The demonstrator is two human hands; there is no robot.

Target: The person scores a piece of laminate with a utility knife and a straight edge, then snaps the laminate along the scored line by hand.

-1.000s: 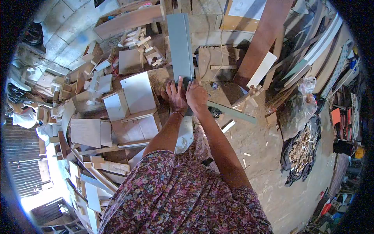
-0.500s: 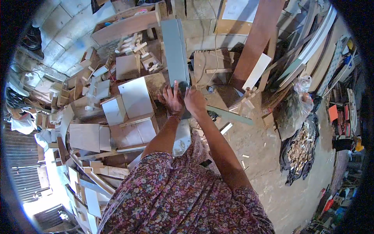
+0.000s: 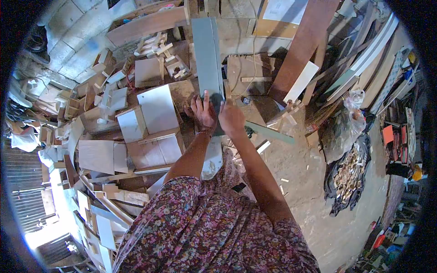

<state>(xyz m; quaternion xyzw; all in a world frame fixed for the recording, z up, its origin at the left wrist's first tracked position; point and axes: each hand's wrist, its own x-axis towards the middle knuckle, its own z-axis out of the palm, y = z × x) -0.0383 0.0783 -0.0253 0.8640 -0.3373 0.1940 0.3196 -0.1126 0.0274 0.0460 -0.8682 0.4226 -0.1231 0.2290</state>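
Note:
A long grey-green board point(image 3: 205, 54) stretches away from me at the centre, with a narrow strip along its right edge. My left hand point(image 3: 203, 114) lies on the near part of this board, fingers spread, the index finger pointing up its length. Just to the right, my right hand point(image 3: 232, 120) is closed in a fist against the board's right edge. Whatever is inside that fist is hidden by the fingers. Beyond the fist, a small piece of wood point(image 3: 227, 88) shows beside the board.
White-faced wooden boxes point(image 3: 159, 109) are stacked at the left. A green strip point(image 3: 273, 133) juts out right of my hands. A wide brown plank point(image 3: 298, 50) leans at the back right. Wood scraps lie on a dark sheet point(image 3: 331, 195) on the floor.
My right hand has shifted slightly down and to the right along the board's edge. My left hand stays in nearly the same place on the board. The camera view has moved a little.

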